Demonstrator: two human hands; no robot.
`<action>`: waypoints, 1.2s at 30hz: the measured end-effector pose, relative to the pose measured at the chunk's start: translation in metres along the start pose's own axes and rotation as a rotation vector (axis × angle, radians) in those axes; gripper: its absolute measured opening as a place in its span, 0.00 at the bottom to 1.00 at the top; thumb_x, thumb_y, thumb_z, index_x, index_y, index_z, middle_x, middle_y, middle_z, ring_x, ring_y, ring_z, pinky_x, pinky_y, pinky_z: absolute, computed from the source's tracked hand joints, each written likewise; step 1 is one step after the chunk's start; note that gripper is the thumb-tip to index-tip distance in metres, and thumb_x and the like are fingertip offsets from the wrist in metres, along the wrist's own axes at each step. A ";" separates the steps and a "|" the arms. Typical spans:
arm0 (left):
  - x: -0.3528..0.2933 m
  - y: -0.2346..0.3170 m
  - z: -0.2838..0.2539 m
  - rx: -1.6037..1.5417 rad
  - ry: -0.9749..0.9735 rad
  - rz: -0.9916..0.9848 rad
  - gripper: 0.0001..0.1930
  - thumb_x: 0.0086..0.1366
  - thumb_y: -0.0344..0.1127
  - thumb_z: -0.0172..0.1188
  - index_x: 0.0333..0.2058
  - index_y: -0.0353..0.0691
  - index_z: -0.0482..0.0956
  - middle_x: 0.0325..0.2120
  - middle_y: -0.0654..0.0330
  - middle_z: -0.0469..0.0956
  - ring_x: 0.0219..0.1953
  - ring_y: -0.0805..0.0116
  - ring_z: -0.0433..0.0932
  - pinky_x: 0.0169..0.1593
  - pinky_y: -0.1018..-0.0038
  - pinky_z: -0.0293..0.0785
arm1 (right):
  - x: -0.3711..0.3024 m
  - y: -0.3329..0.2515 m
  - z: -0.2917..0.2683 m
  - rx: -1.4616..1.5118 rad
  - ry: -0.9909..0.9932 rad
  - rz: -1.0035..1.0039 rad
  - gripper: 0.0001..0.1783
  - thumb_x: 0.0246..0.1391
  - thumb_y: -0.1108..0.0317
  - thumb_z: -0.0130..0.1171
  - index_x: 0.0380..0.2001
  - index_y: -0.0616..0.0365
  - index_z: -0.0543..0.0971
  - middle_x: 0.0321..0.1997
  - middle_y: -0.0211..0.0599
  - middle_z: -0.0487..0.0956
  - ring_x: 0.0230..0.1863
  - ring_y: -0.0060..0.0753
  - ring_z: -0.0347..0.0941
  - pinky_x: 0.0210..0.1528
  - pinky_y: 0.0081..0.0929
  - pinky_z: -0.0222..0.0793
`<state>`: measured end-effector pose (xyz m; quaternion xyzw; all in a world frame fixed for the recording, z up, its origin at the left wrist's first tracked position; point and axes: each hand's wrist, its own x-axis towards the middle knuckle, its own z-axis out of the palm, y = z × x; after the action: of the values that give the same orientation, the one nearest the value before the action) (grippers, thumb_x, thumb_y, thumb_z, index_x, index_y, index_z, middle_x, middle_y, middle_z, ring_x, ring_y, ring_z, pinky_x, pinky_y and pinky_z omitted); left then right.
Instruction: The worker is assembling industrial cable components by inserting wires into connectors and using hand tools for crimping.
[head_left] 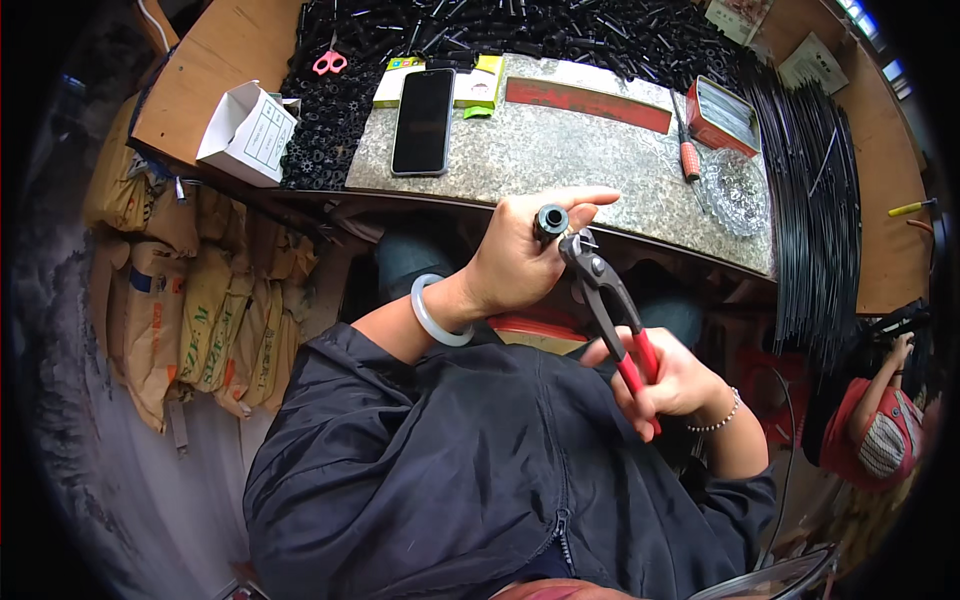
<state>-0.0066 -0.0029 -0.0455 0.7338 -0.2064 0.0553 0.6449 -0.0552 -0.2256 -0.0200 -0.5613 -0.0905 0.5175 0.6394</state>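
My left hand [515, 250] is closed round a dark tubular part [552, 220], whose round hollow end points up. In my right hand [675, 375] are end-cutting pincers [603, 290] with red handles and dark metal jaws. The jaws sit right beside the tube, close to my left fingers; whether they grip anything is too small to tell. Both hands are in front of my body, just short of the bench's near edge. A grey stone-patterned work board [590, 150] lies on the bench beyond them.
Black parts [470, 25] heap along the back, with long black rods [815, 200] at right. On the board are a phone [423, 122], a screwdriver [689, 150], a glass dish [736, 190] and a red tin [722, 118]. A white box [248, 133] stands left. Another person [875, 430] sits at far right.
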 end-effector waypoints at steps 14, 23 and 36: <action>-0.001 -0.008 0.006 -0.018 0.104 0.001 0.12 0.67 0.32 0.51 0.44 0.32 0.78 0.21 0.71 0.73 0.22 0.87 0.61 0.24 0.85 0.57 | 0.009 -0.003 -0.005 -0.819 0.423 -0.438 0.27 0.58 0.74 0.49 0.61 0.59 0.61 0.34 0.43 0.71 0.34 0.36 0.72 0.43 0.24 0.67; 0.002 -0.014 0.014 -0.040 0.080 -0.034 0.13 0.68 0.33 0.50 0.45 0.33 0.78 0.15 0.75 0.66 0.19 0.87 0.58 0.21 0.84 0.53 | 0.013 0.018 -0.005 -0.127 0.320 -0.064 0.19 0.64 0.56 0.47 0.23 0.59 0.69 0.18 0.21 0.66 0.20 0.13 0.57 0.22 0.16 0.56; 0.005 -0.006 0.013 -0.012 0.108 -0.028 0.14 0.70 0.34 0.48 0.45 0.31 0.77 0.12 0.77 0.61 0.14 0.90 0.54 0.18 0.86 0.47 | -0.012 -0.028 -0.195 -1.404 1.379 0.256 0.14 0.48 0.57 0.61 0.35 0.51 0.79 0.35 0.43 0.80 0.40 0.47 0.77 0.41 0.41 0.71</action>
<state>-0.0026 -0.0164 -0.0517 0.7287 -0.1613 0.0845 0.6601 0.0908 -0.3518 -0.0611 -0.9966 0.0767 -0.0282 0.0137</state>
